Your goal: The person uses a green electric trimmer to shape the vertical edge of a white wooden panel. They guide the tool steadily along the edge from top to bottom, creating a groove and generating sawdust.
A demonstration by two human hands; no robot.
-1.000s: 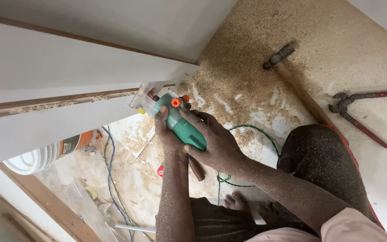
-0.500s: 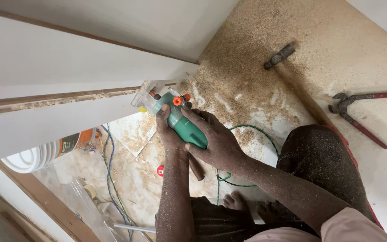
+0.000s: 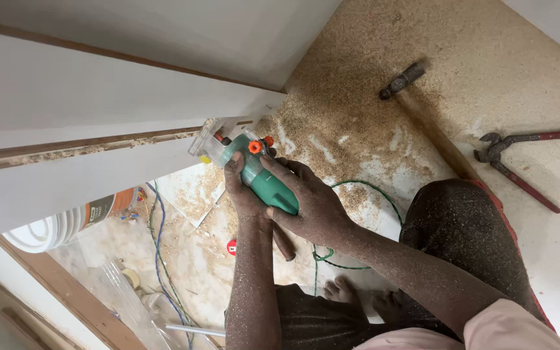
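Both my hands grip a green power trimmer with orange knobs and a clear base plate. My left hand wraps its left side from below. My right hand covers the rear of its body. The clear base presses against the brown edge of a white laminated board, where sawdust lies along the groove. A green power cord loops on the floor behind my right wrist. My knee is bent under my right forearm.
A hammer lies on the sawdust-covered floor at upper right, red-handled pincers further right. A white bucket, a blue cable and a wooden strip sit at lower left under the board.
The trimmer and both hands have crept slightly left along the board's edge; otherwise nothing has visibly changed.
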